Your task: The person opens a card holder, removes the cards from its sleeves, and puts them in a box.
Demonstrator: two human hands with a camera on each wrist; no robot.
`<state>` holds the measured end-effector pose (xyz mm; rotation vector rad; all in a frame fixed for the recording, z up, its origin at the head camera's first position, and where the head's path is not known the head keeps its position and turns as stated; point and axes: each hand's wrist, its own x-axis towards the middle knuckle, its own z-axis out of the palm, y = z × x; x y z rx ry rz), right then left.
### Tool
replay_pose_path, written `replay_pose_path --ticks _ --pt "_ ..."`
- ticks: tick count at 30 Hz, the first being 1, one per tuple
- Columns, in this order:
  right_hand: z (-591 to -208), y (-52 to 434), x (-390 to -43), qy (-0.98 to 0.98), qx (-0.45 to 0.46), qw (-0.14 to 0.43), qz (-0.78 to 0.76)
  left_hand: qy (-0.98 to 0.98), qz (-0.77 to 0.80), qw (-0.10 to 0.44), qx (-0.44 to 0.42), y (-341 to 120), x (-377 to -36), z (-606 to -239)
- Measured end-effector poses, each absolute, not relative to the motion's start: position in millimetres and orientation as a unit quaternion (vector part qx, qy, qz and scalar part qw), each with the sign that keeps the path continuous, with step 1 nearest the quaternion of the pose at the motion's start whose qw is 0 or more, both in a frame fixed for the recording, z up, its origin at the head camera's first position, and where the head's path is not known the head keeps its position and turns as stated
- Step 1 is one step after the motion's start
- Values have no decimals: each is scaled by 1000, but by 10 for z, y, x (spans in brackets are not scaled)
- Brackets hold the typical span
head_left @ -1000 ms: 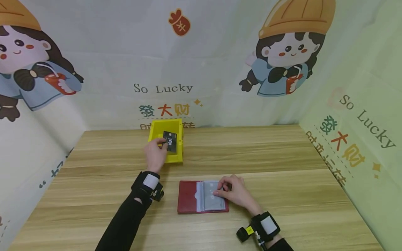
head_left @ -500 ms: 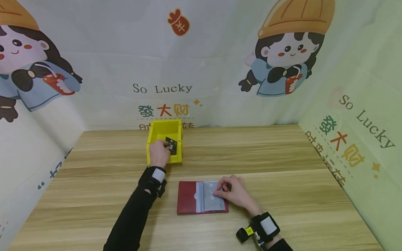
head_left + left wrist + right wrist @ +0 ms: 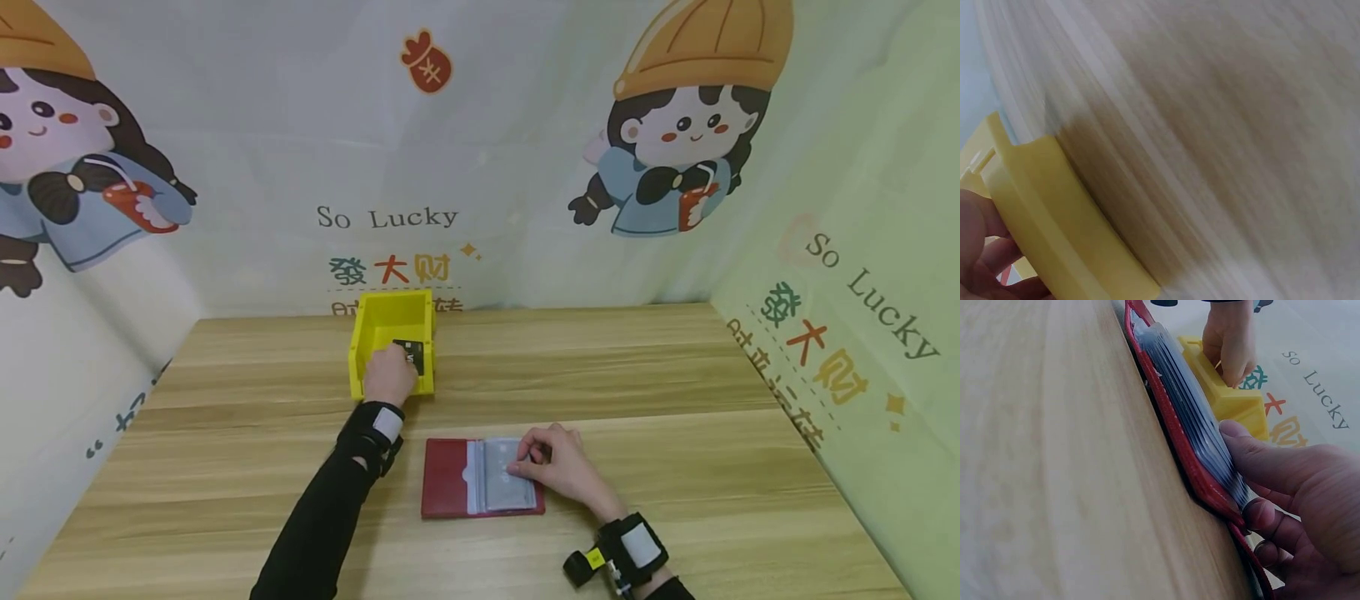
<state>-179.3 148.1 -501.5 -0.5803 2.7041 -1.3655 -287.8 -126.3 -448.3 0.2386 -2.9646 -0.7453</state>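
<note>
My left hand (image 3: 388,375) reaches down into a yellow plastic bin (image 3: 355,358) with its fingers curled at a black card (image 3: 410,354) with pale lettering. The hand covers the card's near left part and hides its own fingertips in the head view. In the left wrist view some fingers (image 3: 1000,253) show inside the bin wall. An open red card holder (image 3: 447,479) with clear sleeves (image 3: 504,475) lies flat on the table. My right hand (image 3: 562,462) pinches the right edge of the sleeves, thumb (image 3: 1254,450) on top and fingers curled at the edge.
The wood-grain table (image 3: 645,375) runs back to a printed cloth backdrop (image 3: 517,167). Behind the card holder, slightly left, the bin stands near the table's back edge. Each wrist wears a black strap with a small camera (image 3: 579,568).
My left hand has moved right and lower into the bin, and the black card has sunk and turned with it. My right hand stays on the card holder's sleeves.
</note>
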Motion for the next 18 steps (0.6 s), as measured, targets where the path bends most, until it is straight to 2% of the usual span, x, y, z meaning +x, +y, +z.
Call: replay_pose_path --ticks 13,18 --pt "-5003 1477 -1788 876 -182 34 -445 -973 -212 -27 89 -1196 -2881 -4466" --pt "-5008 1477 -1791 876 -182 30 -447 -974 -205 -31 87 -1177 -2872 -4464"
